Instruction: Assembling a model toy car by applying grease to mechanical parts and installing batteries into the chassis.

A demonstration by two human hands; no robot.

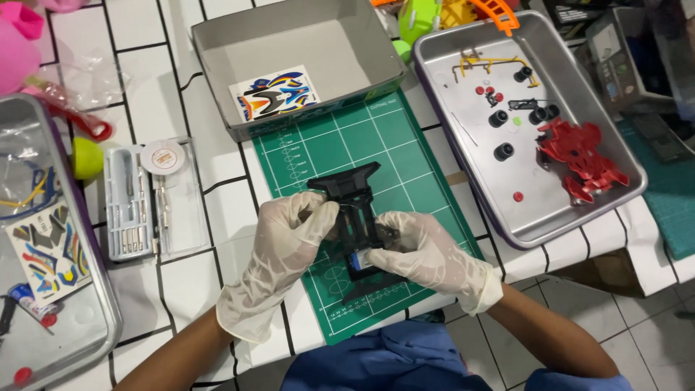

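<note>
Our gloved left hand (289, 235) and gloved right hand (420, 253) close on either side of a black toy car chassis (357, 224), held just above the middle of the green cutting mat (405, 159); the left fingers pinch its left flank, the right fingers clamp its right flank near a small blue part (360, 261). Along the table's left edge we see a metal tray (108, 326) holding a sticker sheet (49, 250) and a clear bag with yellow pieces (25, 181). Just right of it lies an open grey case of small screwdriver bits (129, 206), with a round white disc (162, 156) at its top. At the mat's far edge stands an open grey cardboard box (217, 51) with a second colourful sticker sheet (277, 94) lying inside it. Toward the table's right edge, a second metal tray (565, 217) carries black wheels (503, 150), a yellow parts frame (485, 65), small red pieces (492, 93) and a red plastic body part (579, 156) in its near right corner.
</note>
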